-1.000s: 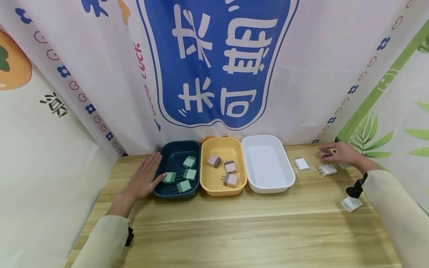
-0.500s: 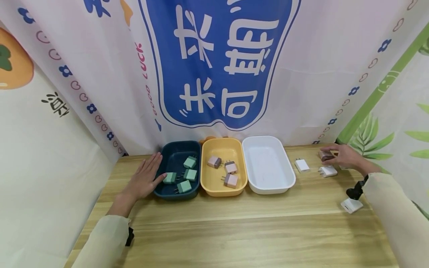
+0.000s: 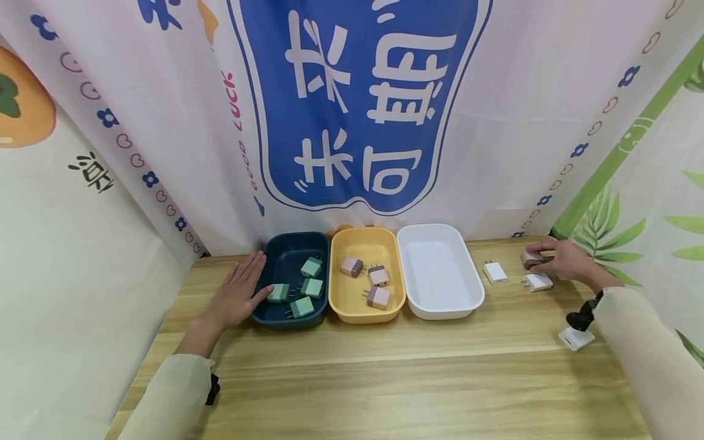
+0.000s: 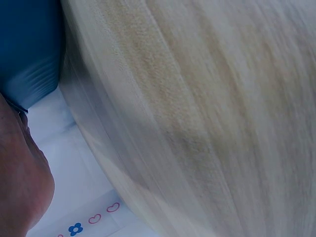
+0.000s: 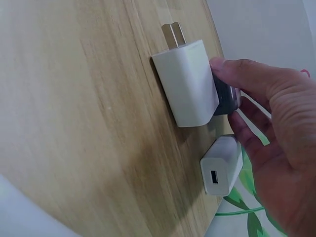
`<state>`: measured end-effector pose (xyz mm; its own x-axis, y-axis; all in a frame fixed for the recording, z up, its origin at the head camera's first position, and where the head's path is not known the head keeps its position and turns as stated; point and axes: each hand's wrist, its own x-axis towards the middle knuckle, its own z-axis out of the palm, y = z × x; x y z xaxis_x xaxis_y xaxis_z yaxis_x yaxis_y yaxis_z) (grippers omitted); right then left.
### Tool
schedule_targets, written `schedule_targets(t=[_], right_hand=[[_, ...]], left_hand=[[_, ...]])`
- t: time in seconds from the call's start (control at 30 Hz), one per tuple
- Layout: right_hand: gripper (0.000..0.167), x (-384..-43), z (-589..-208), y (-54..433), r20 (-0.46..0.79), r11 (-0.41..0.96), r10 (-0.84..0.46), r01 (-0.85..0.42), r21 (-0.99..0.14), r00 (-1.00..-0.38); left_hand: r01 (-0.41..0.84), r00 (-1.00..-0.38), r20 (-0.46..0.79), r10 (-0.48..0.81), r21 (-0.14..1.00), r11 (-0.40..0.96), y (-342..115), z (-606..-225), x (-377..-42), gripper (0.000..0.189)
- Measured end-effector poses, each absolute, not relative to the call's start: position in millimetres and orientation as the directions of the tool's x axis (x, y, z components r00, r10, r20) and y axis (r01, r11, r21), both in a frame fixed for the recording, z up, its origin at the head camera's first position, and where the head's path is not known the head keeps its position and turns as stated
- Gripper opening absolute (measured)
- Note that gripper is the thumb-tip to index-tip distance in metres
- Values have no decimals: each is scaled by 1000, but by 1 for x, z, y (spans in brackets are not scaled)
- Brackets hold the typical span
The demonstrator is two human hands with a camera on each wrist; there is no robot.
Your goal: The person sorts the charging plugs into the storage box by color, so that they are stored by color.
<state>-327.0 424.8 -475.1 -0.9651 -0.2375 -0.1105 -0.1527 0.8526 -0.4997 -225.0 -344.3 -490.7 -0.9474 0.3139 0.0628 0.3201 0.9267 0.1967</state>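
My right hand (image 3: 569,260) pinches a pink-and-brown charger plug (image 3: 531,260) at the table's far right. In the right wrist view, thumb and fingers hold its dark end (image 5: 227,94), partly hidden behind a white charger plug (image 5: 187,84). Another white charger plug (image 5: 222,165) lies below the fingers. My left hand (image 3: 233,293) rests with extended fingers along the left rim of the dark blue tray (image 3: 288,322). Several green charger plugs (image 3: 311,287) lie in that tray. Only part of the left hand (image 4: 22,177) shows in the left wrist view.
A yellow tray (image 3: 365,318) holds three pink-and-brown charger plugs (image 3: 378,297). Right of it stands an empty white tray (image 3: 434,269). White charger plugs lie on the wooden table (image 3: 385,379), one (image 3: 496,272) near that tray and one (image 3: 575,338) by the right wrist. A curtain (image 3: 484,153) hangs behind.
The right hand and the pink-and-brown charger plug have shifted slightly toward the near side, with the charger turned a little. The left hand keeps its place on the dark blue tray.
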Motion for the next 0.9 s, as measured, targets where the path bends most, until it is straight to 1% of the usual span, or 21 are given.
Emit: schedule_targets(t=[0.23,0.4,0.6,0.9], right_hand=[[63,-327,-480,422,-93,833,-246,-162,-529,-965],[59,-327,-485,419,-51,824,-272,-205,-528,-961],[56,-330,-489,412,1,816,-297,-255,-518,-955],[49,-332,-486,401,8,817,-306,-267,-510,-952]], left_hand=[[324,-946,81,313,204,924,-343,-490,-223,81],[318,-948,61,312,203,926,-343,-489,-223,81],[319,-948,75,310,210,924,-342,-489,-223,81],[311,-950,60,306,214,926,-343,-488,-224,81]])
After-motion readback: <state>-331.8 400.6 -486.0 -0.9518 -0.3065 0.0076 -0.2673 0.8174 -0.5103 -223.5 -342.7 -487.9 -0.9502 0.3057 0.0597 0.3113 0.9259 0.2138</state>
